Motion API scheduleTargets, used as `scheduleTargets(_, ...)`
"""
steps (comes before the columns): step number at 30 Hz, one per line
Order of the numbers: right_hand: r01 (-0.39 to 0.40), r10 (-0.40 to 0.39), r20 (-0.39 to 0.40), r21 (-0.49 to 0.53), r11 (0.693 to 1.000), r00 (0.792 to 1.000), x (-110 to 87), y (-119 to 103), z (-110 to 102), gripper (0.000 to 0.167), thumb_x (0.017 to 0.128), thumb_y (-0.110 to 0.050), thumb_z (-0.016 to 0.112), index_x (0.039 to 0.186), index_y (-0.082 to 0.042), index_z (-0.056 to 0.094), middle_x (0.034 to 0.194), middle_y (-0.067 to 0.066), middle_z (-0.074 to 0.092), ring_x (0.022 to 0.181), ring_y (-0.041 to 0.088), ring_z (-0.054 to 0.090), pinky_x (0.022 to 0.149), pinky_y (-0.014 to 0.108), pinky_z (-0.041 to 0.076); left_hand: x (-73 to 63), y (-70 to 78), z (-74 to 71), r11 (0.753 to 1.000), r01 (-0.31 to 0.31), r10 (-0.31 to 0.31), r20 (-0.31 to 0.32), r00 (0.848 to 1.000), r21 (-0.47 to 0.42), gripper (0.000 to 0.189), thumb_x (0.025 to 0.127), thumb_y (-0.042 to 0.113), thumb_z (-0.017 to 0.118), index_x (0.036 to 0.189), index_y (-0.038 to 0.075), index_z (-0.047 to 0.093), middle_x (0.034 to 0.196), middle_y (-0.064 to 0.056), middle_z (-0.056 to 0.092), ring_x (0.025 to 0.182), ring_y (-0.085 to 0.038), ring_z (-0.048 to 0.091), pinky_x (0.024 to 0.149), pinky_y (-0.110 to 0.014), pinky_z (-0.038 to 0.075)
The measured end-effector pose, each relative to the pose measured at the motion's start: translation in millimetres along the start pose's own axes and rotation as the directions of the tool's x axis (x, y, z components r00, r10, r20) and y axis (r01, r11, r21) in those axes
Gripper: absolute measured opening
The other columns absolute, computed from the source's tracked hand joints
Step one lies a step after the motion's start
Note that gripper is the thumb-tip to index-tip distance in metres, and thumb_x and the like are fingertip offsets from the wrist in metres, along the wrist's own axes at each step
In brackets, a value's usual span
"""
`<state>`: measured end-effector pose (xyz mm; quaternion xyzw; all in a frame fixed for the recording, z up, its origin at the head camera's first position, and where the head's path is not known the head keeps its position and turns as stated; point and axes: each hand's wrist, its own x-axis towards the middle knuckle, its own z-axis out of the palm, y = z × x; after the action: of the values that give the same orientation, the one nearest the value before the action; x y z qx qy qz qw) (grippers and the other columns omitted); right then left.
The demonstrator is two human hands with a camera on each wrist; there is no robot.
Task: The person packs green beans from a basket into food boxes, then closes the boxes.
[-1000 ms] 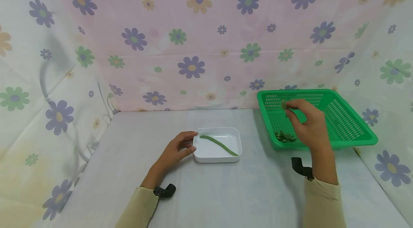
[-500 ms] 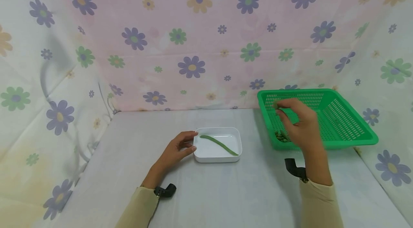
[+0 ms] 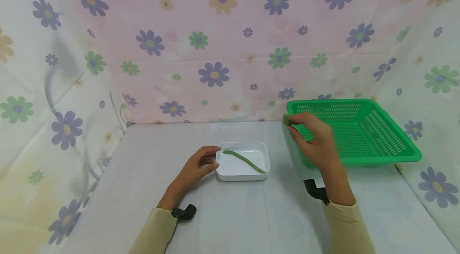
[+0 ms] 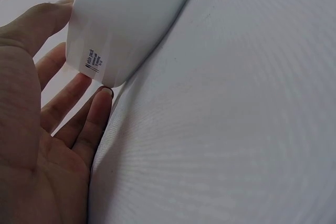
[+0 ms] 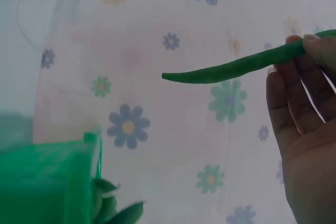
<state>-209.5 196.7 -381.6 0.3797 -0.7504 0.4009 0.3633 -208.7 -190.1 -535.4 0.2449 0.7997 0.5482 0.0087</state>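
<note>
A green bean [image 5: 231, 70] is pinched between the thumb and fingers of my right hand [image 3: 314, 138]. In the head view this bean is seen nearly end-on at the fingertips, above the left rim of the green basket [image 3: 399, 134]. My left hand [image 3: 194, 170] rests its thumb and fingertips against the left end of a white rectangular dish [image 3: 241, 177], without wrapping round it. Another green bean [image 3: 244, 161] lies diagonally in the dish. The left wrist view shows the fingers touching the dish's wall [image 4: 126, 24], beside small dark print.
More green beans [image 5: 126, 214] show beside the basket's green edge in the right wrist view; in the head view my right hand covers that part of the basket. White cloth [image 3: 237, 214] covers the table. Flowered cloth [image 3: 223, 46] hangs behind and at both sides.
My right hand has moved left from over the basket to its left rim, carrying the pinched bean. My left hand and the dish have stayed in place.
</note>
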Motion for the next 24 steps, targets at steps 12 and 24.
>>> scheduleTargets(12,-0.068,0.062,0.121,0.049,0.996,0.991,-5.7,-6,39,0.031,0.087,0.012,0.079,0.114,-0.002,0.072,0.107,0.008,0.074,0.097,0.024,0.072,0.092,0.019,0.055,0.1,-0.4,-1.2,1.000,-0.004,0.004,0.004,1.000,0.001,0.056,0.101,0.015,0.075,0.153,0.019,0.055,0.159,-0.004,0.051,0.141,-0.031,0.055,0.108,-0.040,0.055)
scheduleTargets(24,-0.117,0.092,0.215,0.105,0.988,0.972,-14.6,-2,67,0.029,0.091,0.005,0.080,0.117,-0.006,0.072,0.104,0.002,0.074,0.089,0.017,0.073,0.079,0.033,0.062,-0.2,-2.0,-2.1,1.000,-0.005,0.005,0.006,1.000,-0.012,0.056,0.101,0.016,0.076,0.153,0.021,0.055,0.158,-0.002,0.051,0.142,-0.030,0.055,0.108,-0.039,0.055)
